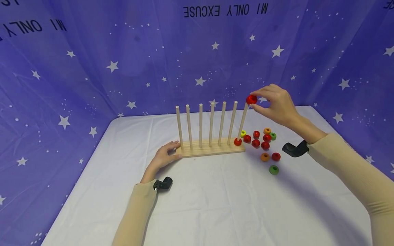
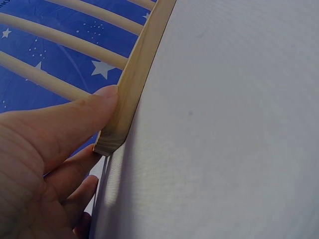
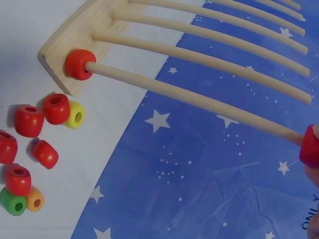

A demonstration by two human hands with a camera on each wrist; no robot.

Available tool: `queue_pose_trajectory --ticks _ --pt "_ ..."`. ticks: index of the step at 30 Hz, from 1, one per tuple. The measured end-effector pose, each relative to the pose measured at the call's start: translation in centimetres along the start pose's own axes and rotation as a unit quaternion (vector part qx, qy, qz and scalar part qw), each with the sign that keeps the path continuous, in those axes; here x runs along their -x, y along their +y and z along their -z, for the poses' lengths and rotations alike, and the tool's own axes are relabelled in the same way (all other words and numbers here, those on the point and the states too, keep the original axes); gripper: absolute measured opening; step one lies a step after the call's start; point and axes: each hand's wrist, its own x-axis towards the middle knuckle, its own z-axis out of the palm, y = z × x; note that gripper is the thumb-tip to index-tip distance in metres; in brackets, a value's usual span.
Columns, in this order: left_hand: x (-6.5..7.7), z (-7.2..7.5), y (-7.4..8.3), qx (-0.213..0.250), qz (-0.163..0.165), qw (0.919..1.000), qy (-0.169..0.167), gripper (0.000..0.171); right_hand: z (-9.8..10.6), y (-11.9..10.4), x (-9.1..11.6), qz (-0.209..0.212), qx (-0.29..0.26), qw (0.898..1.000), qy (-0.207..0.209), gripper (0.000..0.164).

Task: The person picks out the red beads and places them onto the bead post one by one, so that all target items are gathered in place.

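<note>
A wooden peg stand with a row of several upright pegs sits on the white-covered table. My left hand holds the left end of its base, thumb at the front edge and fingers around the end; the left wrist view shows the thumb pressed on the wood. Up at the tip of the rightmost peg, my right hand pinches a red bead between thumb and fingers. In the right wrist view that bead meets the peg's end. Another red bead rests at this peg's foot.
Right of the stand lie loose beads: several red ones, orange ones, green ones and a yellow one. Behind the table hangs a blue cloth with white stars. Black wrist cameras sit on both wrists.
</note>
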Motion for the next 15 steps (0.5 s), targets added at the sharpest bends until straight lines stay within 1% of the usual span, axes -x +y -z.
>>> queue_pose_trajectory --ticks 8,15 --pt "-0.07 -0.03 -0.22 0.004 0.002 1.0 0.0 0.055 -0.27 0.2 -0.45 -0.001 0.009 1.0 -0.008 0.032" --pt "-0.18 -0.02 -0.32 -0.005 -0.002 1.0 0.0 0.055 -0.48 -0.01 -0.69 -0.013 0.012 0.999 -0.033 0.03"
